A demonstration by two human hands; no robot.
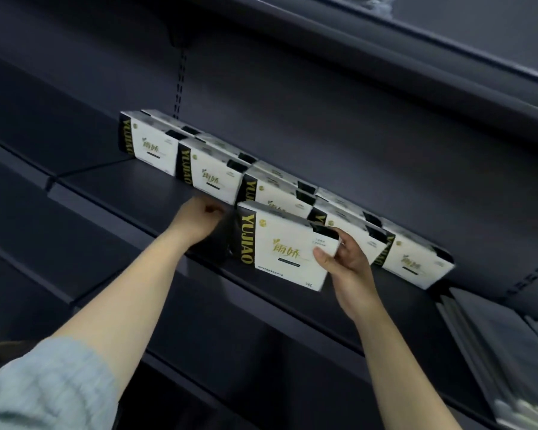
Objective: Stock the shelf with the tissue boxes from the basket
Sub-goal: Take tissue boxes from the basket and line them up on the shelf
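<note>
A white tissue box [281, 248] with a black band reading "YUJIAO" in gold is being held upright at the front of the dark shelf [143, 197]. It is being gripped at its right end by the right hand [343, 262]: the thumb is being pressed on the front face and the fingers are being curled round the back edge, so this grip is closed on the box. The left hand [199, 217] is being held just beside the box's left end, with its fingers curled in loosely; whether anything is being touched or held by this grip cannot be told.

Behind the held box, a row of matching tissue boxes [212, 172] is being kept standing on the same shelf against the back panel, running from upper left to lower right, with a second row partly hidden behind it. A light blue knitted sleeve [44, 386] is being shown on the left arm.
</note>
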